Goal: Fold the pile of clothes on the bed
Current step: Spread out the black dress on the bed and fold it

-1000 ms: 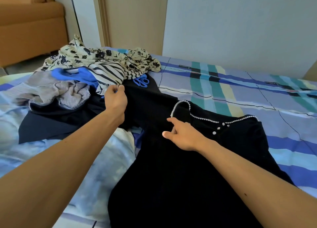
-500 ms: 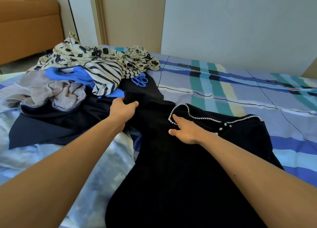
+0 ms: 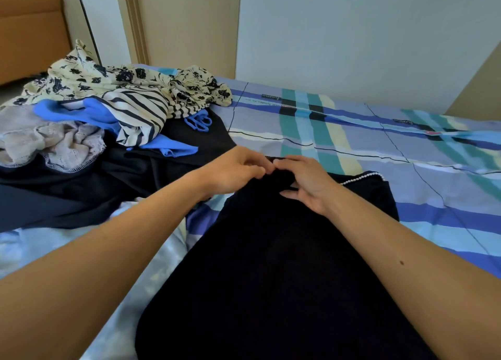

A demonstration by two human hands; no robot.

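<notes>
A black garment with a pearl-trimmed neckline (image 3: 273, 265) lies spread lengthwise on the bed in front of me. Its left part is folded in over the neckline, so only a short run of pearls shows at the right. My left hand (image 3: 233, 171) grips that folded fabric at the garment's far edge. My right hand (image 3: 303, 182) meets it there, fingers curled onto the same black fabric. To the left lies the pile of clothes (image 3: 108, 110): a floral piece, a striped one, a blue one, a beige lace one and dark fabric underneath.
The bed (image 3: 352, 132) has a blue, teal and yellow plaid sheet, bare at the right and far side. A pale blue blanket (image 3: 81, 251) lies under my left forearm. A wall and a door frame stand behind the bed, an orange sofa at far left.
My left hand left the pile, took the black garment's left part and brought it right over the neckline. My right hand moved slightly to meet it. Most of the pearl trim is now covered.
</notes>
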